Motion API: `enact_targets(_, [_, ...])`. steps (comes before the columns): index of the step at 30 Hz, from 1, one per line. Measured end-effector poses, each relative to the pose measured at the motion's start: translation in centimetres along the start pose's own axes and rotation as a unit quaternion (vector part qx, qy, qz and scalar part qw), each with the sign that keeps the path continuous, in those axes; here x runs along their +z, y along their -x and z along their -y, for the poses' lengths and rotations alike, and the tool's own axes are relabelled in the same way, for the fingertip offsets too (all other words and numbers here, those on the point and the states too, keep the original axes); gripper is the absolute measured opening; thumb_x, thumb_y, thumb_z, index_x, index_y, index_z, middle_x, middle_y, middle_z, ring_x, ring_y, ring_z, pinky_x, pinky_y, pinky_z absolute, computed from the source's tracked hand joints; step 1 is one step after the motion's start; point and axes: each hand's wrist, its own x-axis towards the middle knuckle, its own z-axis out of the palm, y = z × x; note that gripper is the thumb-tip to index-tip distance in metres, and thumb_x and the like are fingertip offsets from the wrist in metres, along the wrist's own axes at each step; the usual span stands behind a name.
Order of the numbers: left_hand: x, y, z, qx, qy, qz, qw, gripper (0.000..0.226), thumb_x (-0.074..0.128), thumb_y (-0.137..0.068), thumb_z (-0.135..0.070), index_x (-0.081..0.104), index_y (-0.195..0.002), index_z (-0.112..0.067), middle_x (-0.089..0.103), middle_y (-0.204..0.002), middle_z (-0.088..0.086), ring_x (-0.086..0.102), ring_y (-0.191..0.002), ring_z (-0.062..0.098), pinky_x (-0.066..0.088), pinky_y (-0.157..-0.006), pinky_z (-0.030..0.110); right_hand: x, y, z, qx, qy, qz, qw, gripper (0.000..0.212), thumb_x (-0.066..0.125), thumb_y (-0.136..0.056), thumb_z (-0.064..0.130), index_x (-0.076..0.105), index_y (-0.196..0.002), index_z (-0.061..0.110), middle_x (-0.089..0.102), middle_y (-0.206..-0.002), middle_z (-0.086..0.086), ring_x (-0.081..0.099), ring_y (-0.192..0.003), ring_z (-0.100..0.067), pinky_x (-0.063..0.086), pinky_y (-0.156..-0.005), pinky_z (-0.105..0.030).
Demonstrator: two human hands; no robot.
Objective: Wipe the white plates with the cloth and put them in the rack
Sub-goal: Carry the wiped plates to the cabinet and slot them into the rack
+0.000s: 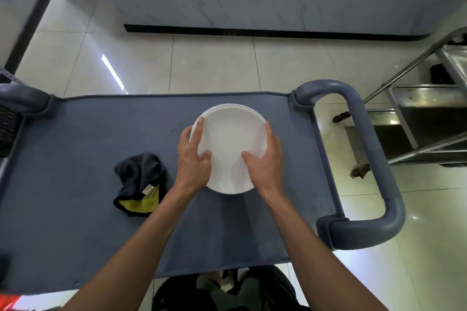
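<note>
I have my left hand [194, 154] and right hand [265, 156] clasping the rims of the white plates [228, 144], stacked mid-cart [75, 235]. The cloth [140, 182] lies untouched just left of the plates. Wiping looks not yet begun, and no rack is visible.

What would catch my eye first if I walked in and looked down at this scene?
Probably the white plate, bright against the blue-grey cart top, gripped at its edges by the left hand and the right hand. Next, the crumpled dark cloth with a yellow underside, lying on the cart just left of the hands.
</note>
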Motion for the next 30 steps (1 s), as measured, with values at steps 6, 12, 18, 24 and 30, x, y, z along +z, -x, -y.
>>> enact_targets(6, [0.8,-0.7,-1.5,0.065,-0.013,0.014,0.998,0.085,0.055,-0.085,0.005,0.029,-0.156,-0.033,0.030,-0.154,-0.002,0.033,-0.138,0.023,0.036,-0.114,0.050,-1.7,0.8,0.1,-0.003,-0.014,-0.052,0.999,0.090,0.075,-0.083,0.018,0.024,-0.156,0.033,0.035,-0.151,0.005,0.037,-0.137,-0.015,0.040,-0.113,-0.040])
enact_targets(12, [2.2,-0.5,-4.9,0.112,0.009,0.026,0.993,0.085,0.056,-0.083,0.005,0.034,-0.154,-0.036,0.035,-0.150,-0.007,0.037,-0.135,0.019,0.038,-0.113,0.044,-5.0,1.9,0.1,-0.009,-0.035,-0.107,0.994,0.090,0.076,-0.086,0.020,0.021,-0.155,0.039,0.033,-0.151,0.010,0.034,-0.137,-0.010,0.040,-0.108,-0.034])
enact_targets(18, [4.7,1.1,-9.9,0.160,0.016,0.057,0.985,0.084,0.067,-0.087,-0.005,0.030,-0.156,-0.037,0.033,-0.153,-0.008,0.035,-0.133,0.008,0.031,-0.110,0.029,-10.3,2.8,-0.2,-0.018,-0.032,-0.183,0.982,0.088,0.076,-0.088,0.025,0.020,-0.153,0.043,0.032,-0.154,0.009,0.036,-0.138,-0.015,0.042,-0.110,-0.041])
enact_targets(24, [8.9,4.6,-15.2,0.235,0.003,0.095,0.967,0.083,0.067,-0.089,-0.008,0.027,-0.156,-0.037,0.030,-0.155,-0.003,0.033,-0.139,0.018,0.033,-0.113,0.033,-17.3,5.4,-2.1,-0.012,-0.054,-0.260,0.964,0.089,0.077,-0.086,0.022,0.023,-0.155,0.038,0.031,-0.156,0.008,0.033,-0.141,-0.016,0.037,-0.113,-0.039])
enact_targets(30, [13.9,11.0,-19.3,0.286,-0.007,0.130,0.949,0.085,0.068,-0.090,-0.009,0.024,-0.158,-0.035,0.028,-0.156,0.001,0.030,-0.136,0.014,0.030,-0.110,0.031,-24.6,10.6,-5.5,0.003,-0.051,-0.315,0.948,0.091,0.078,-0.086,0.022,0.022,-0.156,0.036,0.030,-0.153,0.007,0.033,-0.138,-0.018,0.038,-0.114,-0.049])
